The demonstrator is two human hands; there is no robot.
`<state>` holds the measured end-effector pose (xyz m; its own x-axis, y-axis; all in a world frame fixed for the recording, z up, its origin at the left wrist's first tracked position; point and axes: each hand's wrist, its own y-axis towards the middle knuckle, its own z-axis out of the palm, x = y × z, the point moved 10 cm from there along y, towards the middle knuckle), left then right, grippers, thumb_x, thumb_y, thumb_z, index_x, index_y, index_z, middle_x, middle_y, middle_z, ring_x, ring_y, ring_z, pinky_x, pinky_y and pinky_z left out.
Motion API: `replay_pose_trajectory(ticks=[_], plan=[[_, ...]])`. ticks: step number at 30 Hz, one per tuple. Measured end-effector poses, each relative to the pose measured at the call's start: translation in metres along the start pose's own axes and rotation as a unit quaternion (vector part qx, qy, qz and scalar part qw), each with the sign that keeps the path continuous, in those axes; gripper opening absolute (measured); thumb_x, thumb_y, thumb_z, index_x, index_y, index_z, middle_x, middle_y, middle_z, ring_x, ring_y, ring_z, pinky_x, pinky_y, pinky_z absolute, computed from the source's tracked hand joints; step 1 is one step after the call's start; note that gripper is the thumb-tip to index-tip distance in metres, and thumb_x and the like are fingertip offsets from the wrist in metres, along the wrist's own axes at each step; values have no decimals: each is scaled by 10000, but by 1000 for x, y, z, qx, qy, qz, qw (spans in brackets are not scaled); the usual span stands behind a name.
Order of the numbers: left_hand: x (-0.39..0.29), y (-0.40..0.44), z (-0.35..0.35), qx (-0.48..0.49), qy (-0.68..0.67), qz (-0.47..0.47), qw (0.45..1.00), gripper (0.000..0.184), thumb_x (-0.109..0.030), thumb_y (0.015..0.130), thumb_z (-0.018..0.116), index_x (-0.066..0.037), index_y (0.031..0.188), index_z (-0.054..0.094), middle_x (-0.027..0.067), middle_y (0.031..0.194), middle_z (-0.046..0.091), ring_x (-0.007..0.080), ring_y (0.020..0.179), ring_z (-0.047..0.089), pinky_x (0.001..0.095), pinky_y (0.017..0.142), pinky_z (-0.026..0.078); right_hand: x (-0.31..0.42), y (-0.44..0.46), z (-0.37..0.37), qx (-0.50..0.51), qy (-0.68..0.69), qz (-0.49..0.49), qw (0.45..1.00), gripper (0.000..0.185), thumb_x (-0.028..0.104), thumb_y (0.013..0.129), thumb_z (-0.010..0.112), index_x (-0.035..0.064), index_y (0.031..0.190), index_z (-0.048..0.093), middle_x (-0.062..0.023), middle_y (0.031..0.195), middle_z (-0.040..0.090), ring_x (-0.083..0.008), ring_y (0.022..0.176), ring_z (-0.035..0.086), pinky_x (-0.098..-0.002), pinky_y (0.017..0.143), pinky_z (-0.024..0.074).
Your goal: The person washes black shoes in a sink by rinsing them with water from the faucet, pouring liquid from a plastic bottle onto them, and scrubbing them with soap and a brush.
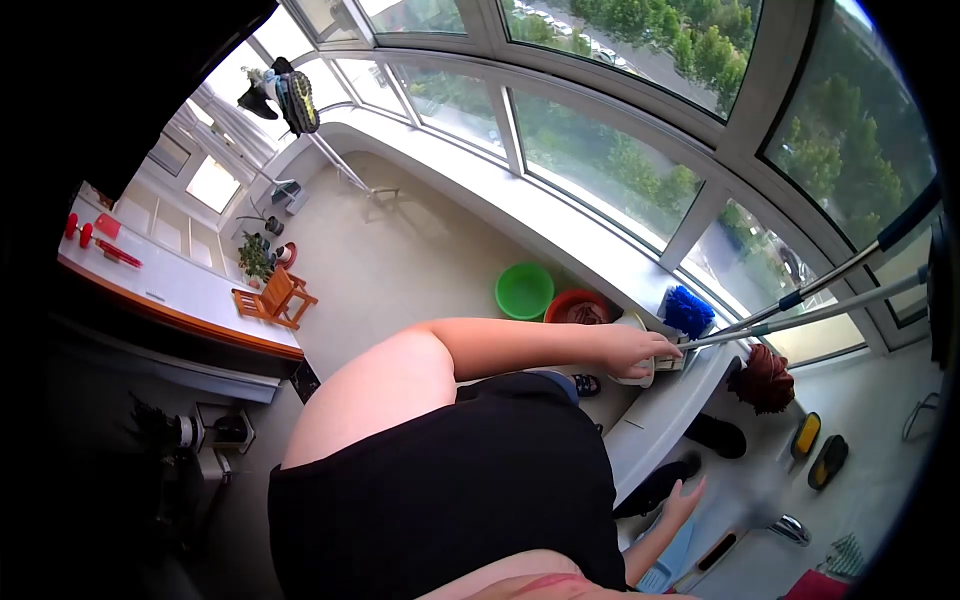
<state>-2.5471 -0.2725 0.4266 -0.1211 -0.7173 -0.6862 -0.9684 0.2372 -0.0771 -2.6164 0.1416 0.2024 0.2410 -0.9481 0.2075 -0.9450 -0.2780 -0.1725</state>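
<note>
My left hand (636,350) reaches out at centre right, loosely curved with the thumb apart from the fingers. It is over the rim of a white container (638,376), and its fingertips are beside the lower end of a grey pole (800,318). No object shows clearly in its grasp. Lower down, my right hand (682,502) is raised with its fingers apart and nothing in it. Near it are a light blue plastic item (668,556) and a chrome faucet (791,529). A blue mop head (688,311) lies just beyond my left hand.
Green (525,291) and red-orange (566,298) basins stand on the floor by the window ledge. Dark red cloth (765,380) and two yellow-and-black brushes (806,436) are at the right. A wooden chair (276,299), a plant (253,258) and hanging shoes (297,98) are at the left.
</note>
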Motion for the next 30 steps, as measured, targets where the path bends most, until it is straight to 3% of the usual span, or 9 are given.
replay_pose_trajectory(ticks=[2, 4, 7, 8, 13, 17, 19, 21, 30], plan=[[20, -49, -27, -38, -13, -36, 999, 619, -179, 933, 617, -120, 1506, 392, 156, 1337, 551, 336, 1167, 613, 432, 995, 506, 1, 24, 22, 57, 457, 79, 884, 633, 290, 966, 684, 105, 1512, 423, -157, 1567, 410, -332, 1443, 396, -510, 1143, 374], [58, -91, -32, -46, -68, -135, 987, 588, -175, 930, 601, -117, 1489, 426, 153, 1298, 563, 327, 1154, 615, 422, 989, 510, 26, 28, 9, 146, 471, 107, 863, 568, 342, 1021, 587, 109, 1512, 423, -124, 1561, 429, -316, 1419, 431, -496, 1119, 409], [83, -134, -39, -99, -97, -146, 979, 567, -178, 927, 593, -104, 1471, 451, 160, 1334, 558, 329, 1197, 591, 420, 1017, 494, 107, 18, -4, 323, 820, -43, 471, 573, 459, 1039, 500, 144, 1511, 425, -92, 1514, 488, -271, 1311, 530, -479, 1064, 463], [89, -145, -42, -104, -103, -152, 977, 569, -182, 927, 595, -102, 1472, 449, 163, 1354, 554, 331, 1217, 580, 420, 1029, 487, 56, 34, 65, 266, 706, 147, 639, 583, 447, 1026, 522, 134, 1509, 426, -104, 1460, 539, -294, 1256, 574, -476, 1056, 471], [103, -170, -56, -73, -96, -148, 982, 562, -190, 928, 604, -102, 1463, 456, 154, 1392, 545, 333, 1246, 562, 427, 1051, 470, 50, 31, 52, 169, 437, 207, 859, 611, 350, 999, 606, 121, 1524, 391, -103, 1500, 496, -307, 1366, 459, -481, 1001, 471], [127, -177, -75, -70, -71, -120, 988, 547, -199, 927, 607, -96, 1448, 474, 159, 1380, 554, 338, 1247, 561, 426, 1051, 470, 134, 15, -20, 228, 813, 28, 534, 585, 357, 989, 601, 52, 1466, 453, -133, 1461, 526, -315, 1259, 543, -441, 1027, 464], [147, -177, -78, -59, -78, -102, 990, 535, -212, 923, 609, -89, 1431, 495, 167, 1369, 560, 343, 1249, 560, 428, 1052, 470, 42, 46, 57, 140, 414, 90, 895, 561, 342, 967, 620, 18, 1412, 512, -158, 1345, 589, -292, 1167, 581, -410, 1003, 473], [164, -178, -83, -55, -81, -95, 991, 532, -214, 920, 610, -87, 1425, 502, 170, 1370, 559, 345, 1250, 560, 428, 1053, 469, 7, 48, 78, 44, 70, 30, 996, 498, 284, 946, 649, -21, 1333, 575, -177, 1220, 644, -269, 1080, 611, -373, 963, 487], [208, -219, -123, -31, -94, -100, 990, 549, -206, 918, 606, -95, 1441, 483, 167, 1407, 537, 347, 1274, 545, 430, 1072, 462, -45, 43, 157, -8, 298, 106, 949, 384, 169, 937, 666, -39, 1255, 614, -146, 1139, 683, -236, 1057, 639, -352, 947, 507]])
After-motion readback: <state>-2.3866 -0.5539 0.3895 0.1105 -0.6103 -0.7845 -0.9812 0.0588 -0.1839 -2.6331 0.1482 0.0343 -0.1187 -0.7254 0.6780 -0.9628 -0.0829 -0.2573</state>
